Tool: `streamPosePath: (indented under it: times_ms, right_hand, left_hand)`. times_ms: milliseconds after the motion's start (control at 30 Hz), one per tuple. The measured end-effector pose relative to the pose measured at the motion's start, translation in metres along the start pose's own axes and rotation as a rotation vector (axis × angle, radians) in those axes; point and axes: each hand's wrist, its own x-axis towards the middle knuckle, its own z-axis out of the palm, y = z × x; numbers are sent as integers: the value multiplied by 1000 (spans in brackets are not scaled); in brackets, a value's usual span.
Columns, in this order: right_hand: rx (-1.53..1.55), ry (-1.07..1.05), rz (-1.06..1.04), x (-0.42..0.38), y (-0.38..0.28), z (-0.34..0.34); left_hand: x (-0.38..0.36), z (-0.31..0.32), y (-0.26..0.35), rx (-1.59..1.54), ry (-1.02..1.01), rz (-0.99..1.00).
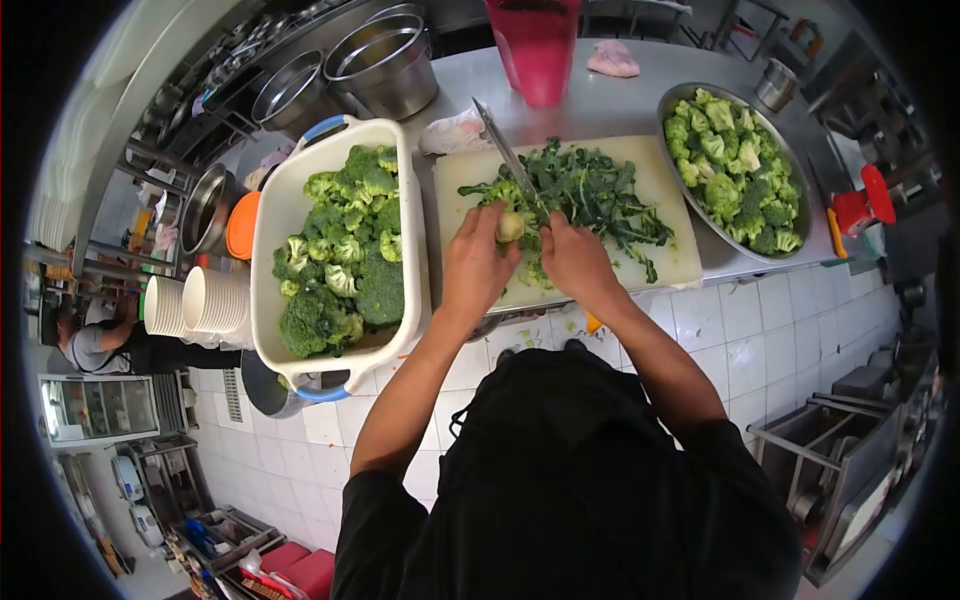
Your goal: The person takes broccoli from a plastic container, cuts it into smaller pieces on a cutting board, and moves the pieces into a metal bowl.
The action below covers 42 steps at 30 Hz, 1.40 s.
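Note:
On a white cutting board [668,180] lies a pile of broccoli leaves and trimmings [590,187]. My left hand [480,262] is closed round a broccoli piece [511,227], its pale cut stem facing right. My right hand [574,262] grips a knife [505,150] by its handle, the blade pointing up and left over the leaves, close beside the stem. A white tub [408,235] with blue handles holds large broccoli heads [345,260] to the left. At the right, a metal bowl [800,170] holds cut florets [735,165].
A crumpled cloth [455,133] and a red container [535,50] stand behind the board. Metal pots [385,75] are at the back left, paper cups [215,300] beside the tub. A red object [862,210] lies right of the bowl. Another person [100,340] is at far left.

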Motion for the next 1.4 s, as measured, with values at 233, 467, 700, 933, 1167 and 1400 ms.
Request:
streamPosePath:
  times_ms: [233, 467, 700, 933, 1167, 1400]
  right_hand:
    - [-72, 96, -39, -2, 18, -14]
    - [49, 270, -20, -4, 18, -11]
    - [171, 255, -25, 1, -17, -3]
    - [93, 105, 25, -3, 2, 26]
    - [63, 193, 77, 4, 56, 15]
    - [64, 79, -26, -11, 14, -21]
  left_hand:
    - [7, 8, -12, 86, 43, 72]
    - [14, 7, -17, -2, 28, -244]
    - [16, 3, -19, -2, 34, -277]
    - [15, 5, -24, 1, 76, -260]
    - [16, -8, -26, -64, -16, -161]
    - [-2, -5, -12, 20, -128, 51]
